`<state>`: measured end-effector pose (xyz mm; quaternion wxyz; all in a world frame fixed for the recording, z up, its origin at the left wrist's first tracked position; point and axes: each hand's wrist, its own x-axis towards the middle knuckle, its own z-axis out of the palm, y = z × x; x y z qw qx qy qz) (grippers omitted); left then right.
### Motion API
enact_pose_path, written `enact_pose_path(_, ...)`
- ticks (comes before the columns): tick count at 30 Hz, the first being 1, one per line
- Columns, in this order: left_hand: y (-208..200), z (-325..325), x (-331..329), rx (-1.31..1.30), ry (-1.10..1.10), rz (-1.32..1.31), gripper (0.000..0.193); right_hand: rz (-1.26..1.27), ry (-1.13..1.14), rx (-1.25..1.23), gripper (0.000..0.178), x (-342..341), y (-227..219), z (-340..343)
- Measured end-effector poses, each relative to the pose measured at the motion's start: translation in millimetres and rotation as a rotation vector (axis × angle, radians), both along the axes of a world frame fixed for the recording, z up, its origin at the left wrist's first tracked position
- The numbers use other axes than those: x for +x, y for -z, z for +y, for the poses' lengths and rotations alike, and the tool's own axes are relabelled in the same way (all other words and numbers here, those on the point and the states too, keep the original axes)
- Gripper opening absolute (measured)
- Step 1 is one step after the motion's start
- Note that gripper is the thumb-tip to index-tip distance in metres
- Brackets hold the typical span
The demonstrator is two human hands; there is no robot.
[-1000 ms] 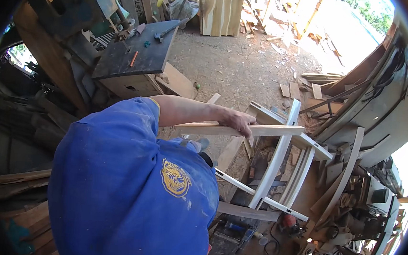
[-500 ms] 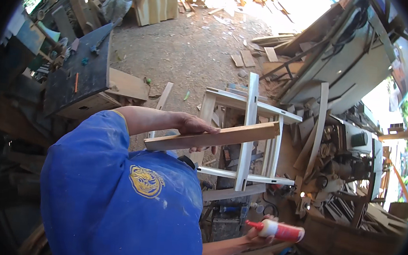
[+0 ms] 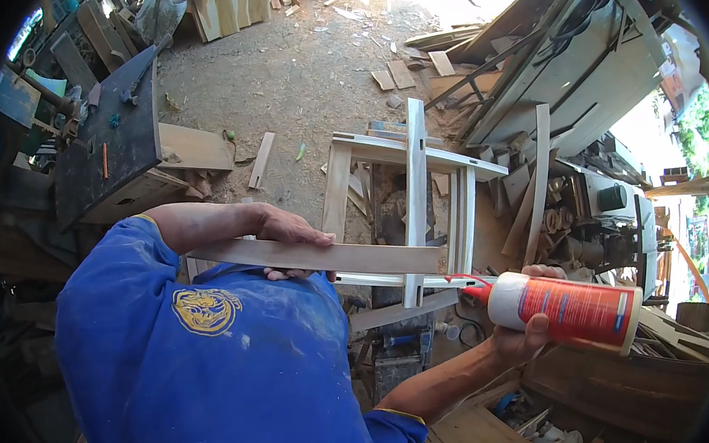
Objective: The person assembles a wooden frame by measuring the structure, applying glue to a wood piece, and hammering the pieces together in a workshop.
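Wooden slat (image 3: 385, 259) is up in front of the blue shirt (image 3: 217, 377), running left to right, roughly level. Left hand (image 3: 292, 226) pinches it left of its middle: back of hand on the far side, fingertips showing below the near edge. Right hand (image 3: 518, 344) is wrapped round a red glue bottle (image 3: 576, 312) with a white shoulder, thumb on the near side, fingers over the far side. Bottle lies on its side in the grip, red nozzle (image 3: 475, 293) pointing left, just beside the slat's right end; can't tell if the tip touches. Beyond and partly behind the slat: pale wooden frame (image 3: 415, 185), rails crossing, dark slots near some ends. Curved board (image 3: 401, 313) on the near side of it. Loose board (image 3: 262, 160) on the dirt floor (image 3: 241, 71), left of the frame. Far left: dark-topped worktable (image 3: 119, 149) with a hammer (image 3: 134, 86) and an orange pencil (image 3: 104, 161) on top. Far right: big leaning panels (image 3: 548, 95). Near right: wooden surface (image 3: 479, 439), scraps beside it
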<state>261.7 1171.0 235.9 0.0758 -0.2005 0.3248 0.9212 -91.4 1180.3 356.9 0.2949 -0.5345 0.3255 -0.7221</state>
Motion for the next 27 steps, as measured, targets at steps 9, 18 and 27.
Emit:
enact_pose_path(9, -3, 6, 1, -0.042, 0.046, -0.038, 0.076, -0.254, -0.042, 0.141, 0.066, 18, 8, -29)
enact_pose_path(18, 3, 9, 5, -0.197, 0.062, -0.005, 0.079, -0.456, -0.240, 0.182, 0.070, 14, 14, -26)
enact_pose_path(27, 13, 14, 11, -0.242, 0.004, 0.021, 0.074, -0.356, -0.270, 0.144, 0.075, 28, 9, -21)
